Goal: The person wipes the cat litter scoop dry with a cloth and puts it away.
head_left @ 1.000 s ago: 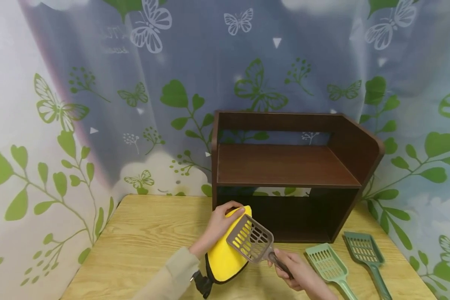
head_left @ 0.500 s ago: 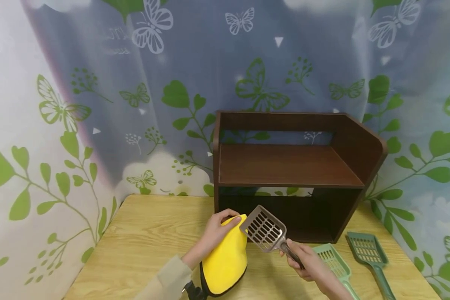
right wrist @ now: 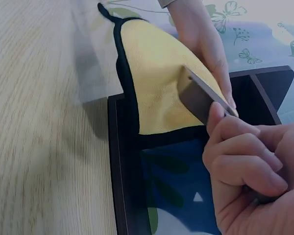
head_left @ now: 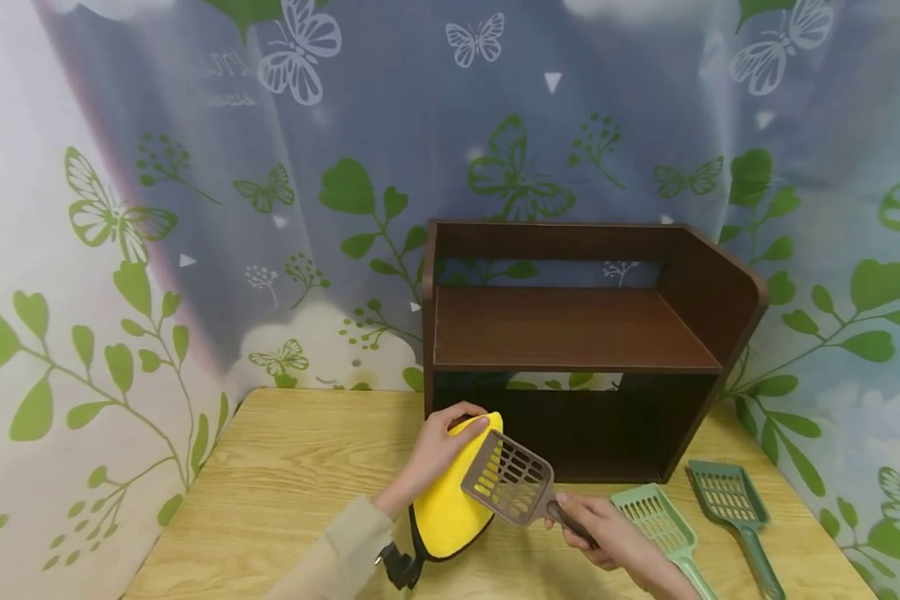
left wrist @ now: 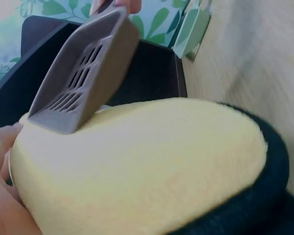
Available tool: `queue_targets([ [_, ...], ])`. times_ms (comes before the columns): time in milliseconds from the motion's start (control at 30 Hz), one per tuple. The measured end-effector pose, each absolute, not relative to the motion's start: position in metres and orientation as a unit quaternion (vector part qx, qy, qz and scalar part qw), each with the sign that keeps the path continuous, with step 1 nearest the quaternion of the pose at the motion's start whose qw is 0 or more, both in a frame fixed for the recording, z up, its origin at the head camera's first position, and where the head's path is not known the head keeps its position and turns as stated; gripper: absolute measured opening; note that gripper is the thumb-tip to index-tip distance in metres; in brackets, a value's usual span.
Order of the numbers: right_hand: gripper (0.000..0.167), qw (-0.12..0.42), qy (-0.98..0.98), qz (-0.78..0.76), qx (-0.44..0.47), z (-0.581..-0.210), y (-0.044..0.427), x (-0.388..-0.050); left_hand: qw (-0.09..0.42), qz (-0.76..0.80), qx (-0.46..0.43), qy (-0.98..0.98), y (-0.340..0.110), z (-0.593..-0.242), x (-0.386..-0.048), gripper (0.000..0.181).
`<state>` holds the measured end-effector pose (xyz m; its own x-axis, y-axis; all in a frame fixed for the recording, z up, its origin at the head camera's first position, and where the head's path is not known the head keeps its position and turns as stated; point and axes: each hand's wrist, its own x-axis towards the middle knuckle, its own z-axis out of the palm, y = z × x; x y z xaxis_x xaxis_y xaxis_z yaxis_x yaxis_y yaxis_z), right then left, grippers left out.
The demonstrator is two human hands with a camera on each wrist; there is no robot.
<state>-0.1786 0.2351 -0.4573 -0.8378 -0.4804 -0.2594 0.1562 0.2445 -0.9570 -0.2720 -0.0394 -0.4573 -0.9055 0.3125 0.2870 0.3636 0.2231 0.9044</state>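
Note:
My left hand [head_left: 435, 454] grips the top of a yellow cloth [head_left: 453, 512] with black edging, held up in front of the shelf. A grey-brown slotted litter scoop [head_left: 508, 479] is in my right hand [head_left: 607, 537], its fingers curled round the handle. In the head view the scoop's head overlaps the cloth's right side. The left wrist view has the scoop's front edge [left wrist: 59, 125] against the cloth's yellow face [left wrist: 147, 166]. From the right wrist, the scoop [right wrist: 198, 98] is seen edge-on over the cloth [right wrist: 152, 73].
A dark brown two-tier shelf [head_left: 577, 329] stands at the back of the wooden table [head_left: 292, 475]. To the right lie a light green litter scoop [head_left: 656, 521] and a dark green litter scoop [head_left: 731, 496]. A printed curtain [head_left: 375, 100] hangs behind.
The scoop moved right, to the cloth's edge, by half a second ago. It is now back left over the cloth. The left hand and cloth shifted down-left, then returned up-right.

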Motion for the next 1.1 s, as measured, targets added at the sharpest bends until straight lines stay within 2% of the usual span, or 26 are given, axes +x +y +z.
queue_targets([
  [300,0.054,0.256,0.784,-0.546,-0.147,-0.45,0.244,-0.183,0.013,-0.482,-0.327,-0.813,-0.042,-0.436,-0.271,0.018],
  [600,0.047,0.236,0.813,-0.495,-0.196,-0.44,0.237,-0.189,0.017,-0.331,-0.445,-0.832,-0.024,-0.416,-0.263,0.022],
  [933,0.041,0.225,0.816,-0.48,-0.229,-0.44,0.225,-0.19,0.015,-0.253,-0.51,-0.822,-0.003,-0.413,-0.255,0.022],
  [1100,0.042,0.222,0.819,-0.478,-0.226,-0.441,0.223,-0.191,0.02,-0.25,-0.498,-0.83,-0.006,-0.415,-0.257,0.024],
])
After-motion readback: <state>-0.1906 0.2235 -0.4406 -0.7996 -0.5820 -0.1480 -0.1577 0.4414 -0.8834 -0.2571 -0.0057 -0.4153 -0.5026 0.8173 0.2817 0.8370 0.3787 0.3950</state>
